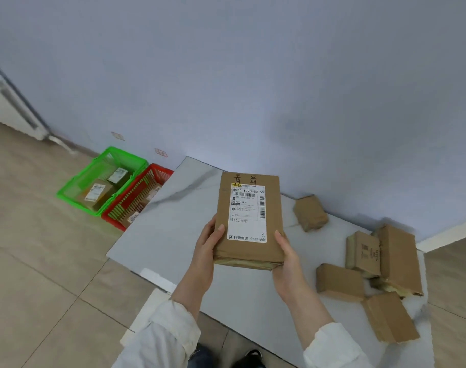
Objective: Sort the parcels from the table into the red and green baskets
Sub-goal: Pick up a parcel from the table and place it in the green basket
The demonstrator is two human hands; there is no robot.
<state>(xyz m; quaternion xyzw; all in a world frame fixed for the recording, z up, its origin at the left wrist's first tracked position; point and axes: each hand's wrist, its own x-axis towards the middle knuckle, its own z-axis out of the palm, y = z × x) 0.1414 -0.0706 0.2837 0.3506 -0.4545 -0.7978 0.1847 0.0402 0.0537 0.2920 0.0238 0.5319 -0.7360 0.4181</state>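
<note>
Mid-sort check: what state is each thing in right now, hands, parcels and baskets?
Labelled parcel: held above the table, label up.
Left hand: grips its left edge.
Right hand: grips its right edge.
Green basket: on the floor, two parcels inside.
Red basket: on the floor, parcels inside.
Five other parcels: lying on the table, unsorted.

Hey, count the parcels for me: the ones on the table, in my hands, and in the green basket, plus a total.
On the table, loose parcels: 5
In left hand and right hand, held parcel: 1
In the green basket, parcels: 2
Total: 8
</note>
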